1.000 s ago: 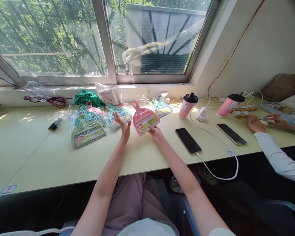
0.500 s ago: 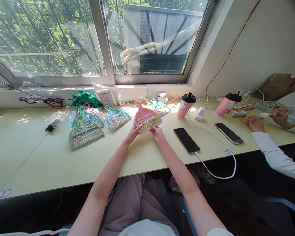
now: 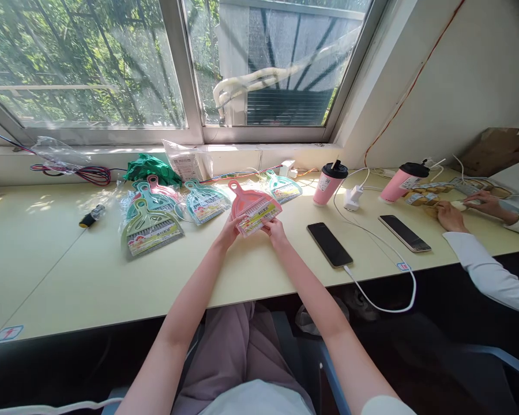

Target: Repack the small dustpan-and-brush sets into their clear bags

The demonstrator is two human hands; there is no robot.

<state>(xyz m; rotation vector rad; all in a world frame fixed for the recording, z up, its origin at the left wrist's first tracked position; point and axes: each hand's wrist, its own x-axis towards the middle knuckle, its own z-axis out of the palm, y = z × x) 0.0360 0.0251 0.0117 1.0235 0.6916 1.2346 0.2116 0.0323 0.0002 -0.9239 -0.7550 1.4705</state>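
A pink dustpan-and-brush set with a printed label is held over the table by its lower edge. My left hand is closed on its left corner, and my right hand grips its right side. The handle points away from me, tipped slightly left. Just left of it lies a turquoise dustpan set in clear wrap. Another turquoise set is behind it to the right. Farther left, a green dustpan set overlaps a pile of turquoise and pink ones.
A phone on a white cable and a second phone lie to the right. Pink lidded cups stand behind them. Another person's hands work at far right. A yellow-black tool and green bundle are left.
The pink dustpan set has tilted, its handle end swinging left and slightly down. Both hands keep hold of it. The camera view has shifted slightly. At right, the other person's hands have moved closer together.
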